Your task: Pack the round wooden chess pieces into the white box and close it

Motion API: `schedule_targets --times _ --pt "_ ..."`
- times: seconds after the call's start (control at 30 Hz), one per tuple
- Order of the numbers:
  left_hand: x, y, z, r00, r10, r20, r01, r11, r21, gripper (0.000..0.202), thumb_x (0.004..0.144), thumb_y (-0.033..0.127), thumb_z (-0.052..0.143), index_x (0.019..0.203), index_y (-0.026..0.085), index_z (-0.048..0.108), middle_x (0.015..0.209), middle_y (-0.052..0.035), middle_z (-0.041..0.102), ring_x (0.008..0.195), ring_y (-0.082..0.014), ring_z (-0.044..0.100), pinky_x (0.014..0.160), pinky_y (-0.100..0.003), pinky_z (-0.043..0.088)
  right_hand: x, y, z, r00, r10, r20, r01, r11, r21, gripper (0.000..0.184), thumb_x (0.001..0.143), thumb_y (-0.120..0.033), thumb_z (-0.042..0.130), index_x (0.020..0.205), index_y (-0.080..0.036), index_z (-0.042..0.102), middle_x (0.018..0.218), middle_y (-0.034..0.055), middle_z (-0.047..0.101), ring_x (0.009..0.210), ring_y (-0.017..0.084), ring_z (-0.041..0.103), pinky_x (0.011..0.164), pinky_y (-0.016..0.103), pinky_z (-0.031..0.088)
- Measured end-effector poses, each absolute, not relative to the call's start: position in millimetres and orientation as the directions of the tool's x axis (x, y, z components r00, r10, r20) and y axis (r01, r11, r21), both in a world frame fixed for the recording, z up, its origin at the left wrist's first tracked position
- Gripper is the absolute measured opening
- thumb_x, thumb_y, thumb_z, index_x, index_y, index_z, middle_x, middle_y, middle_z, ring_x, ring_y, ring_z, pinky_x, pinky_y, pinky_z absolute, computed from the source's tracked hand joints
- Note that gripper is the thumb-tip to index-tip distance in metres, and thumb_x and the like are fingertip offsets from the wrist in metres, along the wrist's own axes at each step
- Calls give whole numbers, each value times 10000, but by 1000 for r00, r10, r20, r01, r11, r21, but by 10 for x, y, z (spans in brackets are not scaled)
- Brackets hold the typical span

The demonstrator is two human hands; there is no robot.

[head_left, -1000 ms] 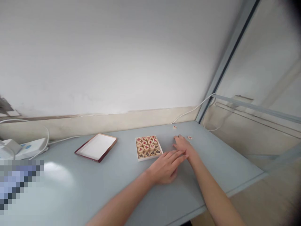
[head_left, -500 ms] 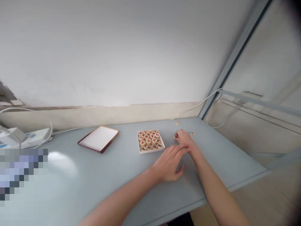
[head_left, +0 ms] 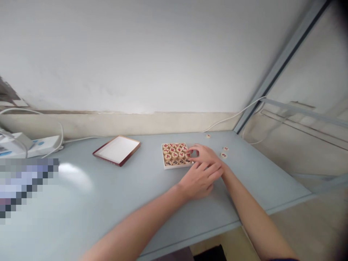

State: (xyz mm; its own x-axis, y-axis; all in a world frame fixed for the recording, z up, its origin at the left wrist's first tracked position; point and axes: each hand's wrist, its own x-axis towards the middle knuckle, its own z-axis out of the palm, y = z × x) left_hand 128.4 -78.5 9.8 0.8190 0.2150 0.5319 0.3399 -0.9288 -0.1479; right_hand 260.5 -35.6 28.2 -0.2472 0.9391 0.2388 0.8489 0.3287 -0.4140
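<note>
A shallow white box (head_left: pixel 176 166) holds rows of round wooden xiangqi pieces, most with red characters and the front row with black ones. My right hand (head_left: pixel 205 154) reaches in over the box's right side. Its thumb and forefinger are closed on a red-marked xiangqi piece (head_left: pixel 188 155) at the right end of a row. My left hand (head_left: pixel 201 181) hovers just in front of the box's right corner, beside my right wrist. Its fingers are loosely bent and apart, with nothing seen in them; the thumb is mostly hidden.
Loose xiangqi pieces lie right of my hands: one near the wall (head_left: pixel 208 136) and two (head_left: pixel 223 155) farther right. The box lid (head_left: pixel 116 150) rests upturned at the left. A white power strip (head_left: pixel 46 145) with cables stands at far left. A metal post (head_left: pixel 250 112) rises at the right.
My right hand has moved left from the loose pieces to the box, bringing a piece into the gap at its right side. My left hand stays close by, fingers more bent.
</note>
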Motion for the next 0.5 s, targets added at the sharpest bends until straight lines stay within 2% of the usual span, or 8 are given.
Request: schedule_targets --times 0.1,0.17,0.27,0.33,0.43,0.5 --pt "1279 -776 69 824 208 527 344 -923 -174 393 818 209 383 1202 149 437 1248 -88 470 989 -223 435 812 -394 338 2577 -329 249 -256 927 273 854 350 -386 296 710 -262 630 1004 -270 598 966 4 626 860 164 561 755 275 424" --pt "1280 -783 57 825 219 521 362 -913 -189 395 825 214 372 1210 145 431 1251 -91 467 968 -216 450 802 -382 341 2576 -312 256 -266 923 277 846 361 -392 321 710 -268 635 1026 -250 582 914 -1 630 816 152 561 741 276 427" --pt "1281 -799 68 812 236 534 387 -902 -191 438 836 212 354 1268 140 375 1319 -90 411 1064 -209 423 831 -346 336 2613 -286 276 -230 939 256 832 326 -449 278 752 -317 596 1017 -239 571 861 -10 631 737 135 559 705 269 434" --pt "1281 -804 90 813 234 533 382 -905 -185 471 835 194 346 1302 140 333 1387 -73 336 1188 -198 338 892 -324 311 2653 -255 267 -108 949 296 874 233 -427 234 797 -330 533 1012 -242 560 882 -3 630 755 142 558 722 286 430" --pt "1289 -789 101 825 252 505 368 -918 -144 498 821 181 357 1316 138 311 1429 -59 273 1267 -181 249 950 -316 279 2715 -162 192 123 890 439 963 0 -270 243 826 -279 467 1052 -230 540 1020 47 604 958 204 520 816 359 394" --pt "1306 -758 70 811 313 494 390 -919 -57 517 807 192 383 1315 136 306 1426 -65 280 1269 -180 253 962 -321 279 2762 -57 112 209 857 471 975 -147 -166 311 823 -257 453 1124 -202 507 1142 94 550 1072 245 458 859 403 367"
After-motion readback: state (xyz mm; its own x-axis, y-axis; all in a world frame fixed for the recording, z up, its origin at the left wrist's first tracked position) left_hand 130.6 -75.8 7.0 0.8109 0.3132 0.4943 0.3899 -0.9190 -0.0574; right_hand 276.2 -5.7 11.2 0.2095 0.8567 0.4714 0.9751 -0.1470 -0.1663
